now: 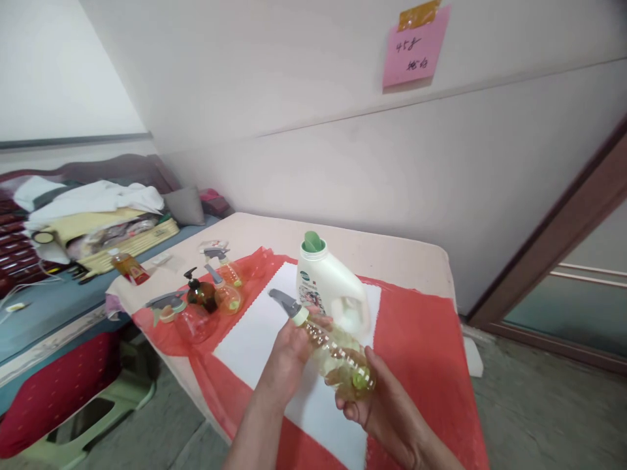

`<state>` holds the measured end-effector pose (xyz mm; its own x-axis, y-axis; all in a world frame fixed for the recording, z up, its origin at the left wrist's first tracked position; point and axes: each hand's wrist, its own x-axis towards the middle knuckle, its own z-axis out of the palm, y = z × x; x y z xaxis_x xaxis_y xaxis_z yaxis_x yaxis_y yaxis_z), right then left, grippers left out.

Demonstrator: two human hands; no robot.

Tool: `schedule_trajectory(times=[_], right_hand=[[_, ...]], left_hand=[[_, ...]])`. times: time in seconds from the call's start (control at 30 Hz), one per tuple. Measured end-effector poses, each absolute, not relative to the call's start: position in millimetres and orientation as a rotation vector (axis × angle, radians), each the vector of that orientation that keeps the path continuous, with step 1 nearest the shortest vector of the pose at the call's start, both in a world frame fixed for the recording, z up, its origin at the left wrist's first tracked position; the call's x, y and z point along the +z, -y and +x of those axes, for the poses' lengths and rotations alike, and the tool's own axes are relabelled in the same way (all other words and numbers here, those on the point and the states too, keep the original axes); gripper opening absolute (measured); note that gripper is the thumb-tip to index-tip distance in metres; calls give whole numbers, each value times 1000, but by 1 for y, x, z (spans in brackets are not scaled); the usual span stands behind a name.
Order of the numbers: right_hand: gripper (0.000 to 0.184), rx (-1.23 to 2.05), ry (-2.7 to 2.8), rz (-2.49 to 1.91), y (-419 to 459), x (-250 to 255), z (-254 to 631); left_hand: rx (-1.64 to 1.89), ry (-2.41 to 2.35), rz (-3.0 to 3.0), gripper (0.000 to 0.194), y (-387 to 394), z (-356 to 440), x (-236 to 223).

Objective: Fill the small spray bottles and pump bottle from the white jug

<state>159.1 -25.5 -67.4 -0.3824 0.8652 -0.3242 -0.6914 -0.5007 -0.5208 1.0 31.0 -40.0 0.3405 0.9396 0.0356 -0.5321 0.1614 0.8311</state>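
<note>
While left fingers [300, 338] curl round the spray bottle [337, 352] below its neck | right fingers [349, 411], half-bent, clasp its base

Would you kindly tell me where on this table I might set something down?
Bare patches: the red cloth right of the white jug, and the pale tabletop between jug and wall. The tabletop's left end is crowded with bottles.

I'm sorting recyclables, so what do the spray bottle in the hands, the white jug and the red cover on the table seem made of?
Spray bottle: likely clear, glossy plastic, possibly glass; it's see-through with bright glints.
White jug: probably moulded plastic, opaque and softly shiny, in one smooth piece.
Red cover: seemingly thin, matte fabric, rumpled on the left; fibre unclear.
</note>
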Motion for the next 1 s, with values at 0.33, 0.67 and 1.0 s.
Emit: schedule_trajectory(times=[0.33, 0.67, 1.0], right_hand=[[55, 1757, 690, -896, 29, -89, 131], [57, 1122, 1234, -1083, 32, -105, 138], [61, 1050, 1293, -1126, 30, -103, 141]], left_hand=[[1379, -790, 552, 31, -36, 0, -42], [1374, -777, 351, 29, -42, -7, -43], [1388, -796, 419, 28, -43, -10, -46]])
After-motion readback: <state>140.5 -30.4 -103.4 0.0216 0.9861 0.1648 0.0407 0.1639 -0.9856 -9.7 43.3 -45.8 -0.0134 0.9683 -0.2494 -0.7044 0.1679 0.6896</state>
